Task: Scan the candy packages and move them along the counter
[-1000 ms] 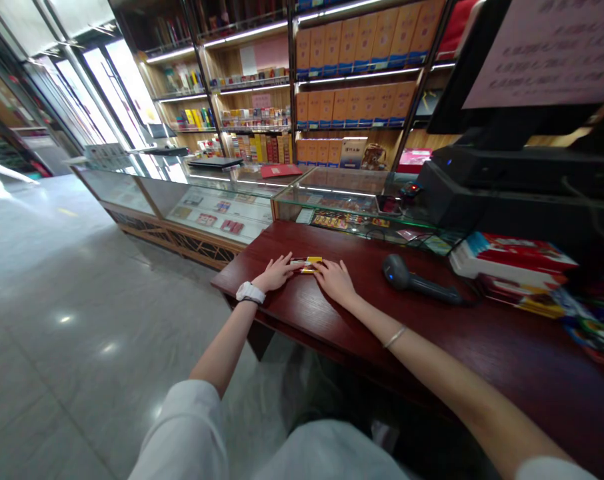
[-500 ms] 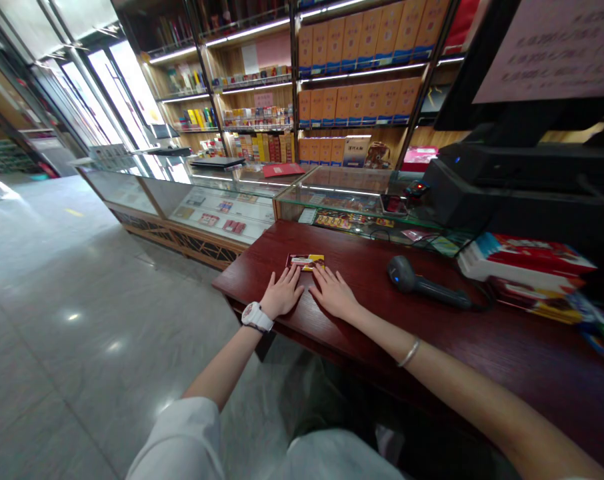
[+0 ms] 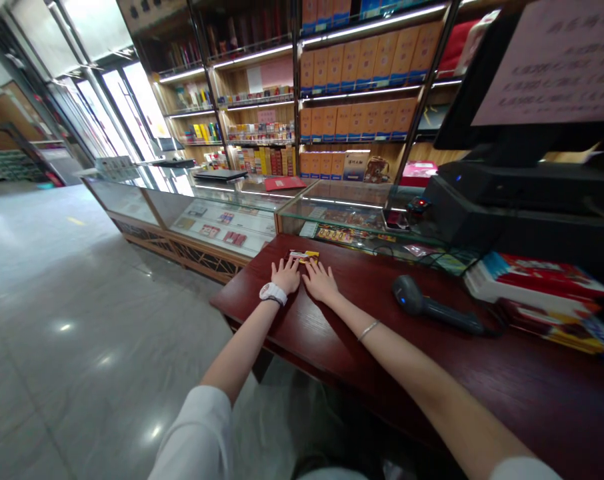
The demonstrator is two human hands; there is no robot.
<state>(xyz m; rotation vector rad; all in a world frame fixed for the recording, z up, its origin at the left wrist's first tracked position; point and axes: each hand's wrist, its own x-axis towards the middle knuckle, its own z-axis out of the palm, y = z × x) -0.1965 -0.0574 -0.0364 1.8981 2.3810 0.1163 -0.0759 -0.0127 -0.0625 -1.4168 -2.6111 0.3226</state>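
Note:
A small red and yellow pack lies flat on the dark red wooden counter, close to its far edge. My left hand, with a white watch on the wrist, rests flat on the counter with fingers stretched toward the pack's left end. Beside it my right hand, a thin bracelet on that wrist, also lies flat with fingers spread, the fingertips at the pack's near edge. Neither hand holds anything.
A black barcode scanner lies on the counter to the right. Stacked red cartons sit further right, below a black register and screen. Glass display cases and stocked shelves stand behind; grey tiled floor spreads left.
Both hands first touched the pack's ends, drew back a little, and now lie flat with fingertips at it again. The pack sits slightly farther away on the counter.

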